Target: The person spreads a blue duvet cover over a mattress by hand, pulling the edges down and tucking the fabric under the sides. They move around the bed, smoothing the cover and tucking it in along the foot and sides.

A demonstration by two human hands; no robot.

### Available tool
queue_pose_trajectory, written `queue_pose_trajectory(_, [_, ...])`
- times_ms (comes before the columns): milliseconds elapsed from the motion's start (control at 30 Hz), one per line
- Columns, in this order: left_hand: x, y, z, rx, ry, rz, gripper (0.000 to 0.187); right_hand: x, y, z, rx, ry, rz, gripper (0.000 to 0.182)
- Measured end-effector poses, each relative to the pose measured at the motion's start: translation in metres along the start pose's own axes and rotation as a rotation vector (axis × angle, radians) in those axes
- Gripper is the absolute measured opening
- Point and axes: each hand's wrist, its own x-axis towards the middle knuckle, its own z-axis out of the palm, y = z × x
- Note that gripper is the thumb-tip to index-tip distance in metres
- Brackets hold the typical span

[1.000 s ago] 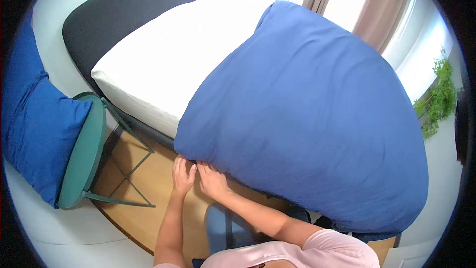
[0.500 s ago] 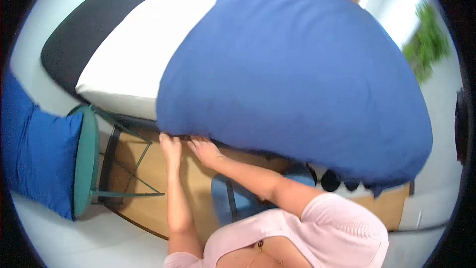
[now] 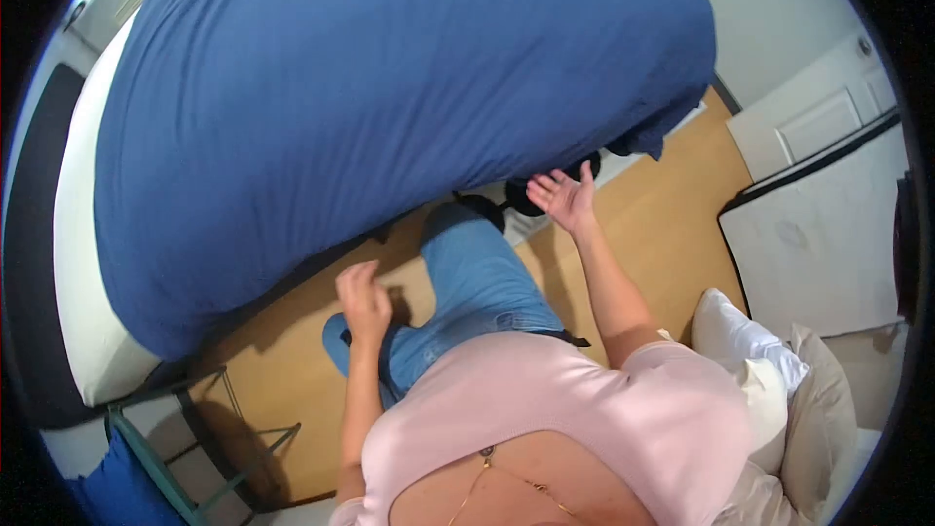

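A blue duvet (image 3: 409, 78) covers most of the bed and hangs down over its near side. At the left end the white sheet (image 3: 83, 263) shows beside the dark headboard (image 3: 34, 282). My right hand (image 3: 570, 197) is open, palm up and fingers spread, close to the duvet's lower edge near the foot of the bed. In front of the bed, my left hand (image 3: 364, 300) hangs in the air, away from the duvet, its fingers loosely bent with nothing seen in them.
Black dumbbells (image 3: 521, 197) lie under the duvet's edge by my right hand. A green chair (image 3: 156, 472) with a blue pillow (image 3: 117, 492) stands at lower left. Light pillows (image 3: 740, 336) are piled at right, near a white panel with black edging (image 3: 813, 234) and a white door (image 3: 818, 127).
Both hands have left the duvet's edge near the sheet. My right hand has moved toward the foot of the bed, and my view has turned right, bringing in the pillows and door.
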Motion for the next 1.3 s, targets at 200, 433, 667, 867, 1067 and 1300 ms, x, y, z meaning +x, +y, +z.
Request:
queue_pose_trajectory(200, [0.073, 0.084, 0.084, -0.057, -0.423, 0.414, 0.04, 0.048, -0.07, 0.026, 0.243, -0.379, -0.252, 0.06])
queue_pose_trajectory(433, [0.1, 0.102, 0.15, 0.481, -0.433, 0.256, 0.052, 0.101, -0.105, 0.04, 0.158, -0.405, -0.372, 0.036])
queue_pose_trajectory(667, [0.131, 0.091, 0.187, 0.57, -0.352, 0.156, 0.025, 0.064, -0.07, 0.037, -0.738, 0.397, -1.14, 0.016])
queue_pose_trajectory(867, [0.155, 0.063, 0.197, 0.374, -0.58, -0.015, 0.033, 0.038, -0.015, 0.048, -1.689, -0.214, -1.623, 0.022])
queue_pose_trajectory(1067, [0.159, 0.06, 0.202, 0.379, -0.364, 0.141, 0.036, 0.068, -0.025, 0.095, -1.882, -0.115, -1.467, 0.023])
queue_pose_trajectory(1300, [0.132, 0.089, 0.178, 0.389, -0.459, 0.093, 0.039, 0.065, -0.03, 0.114, -1.968, -0.127, -0.955, 0.043])
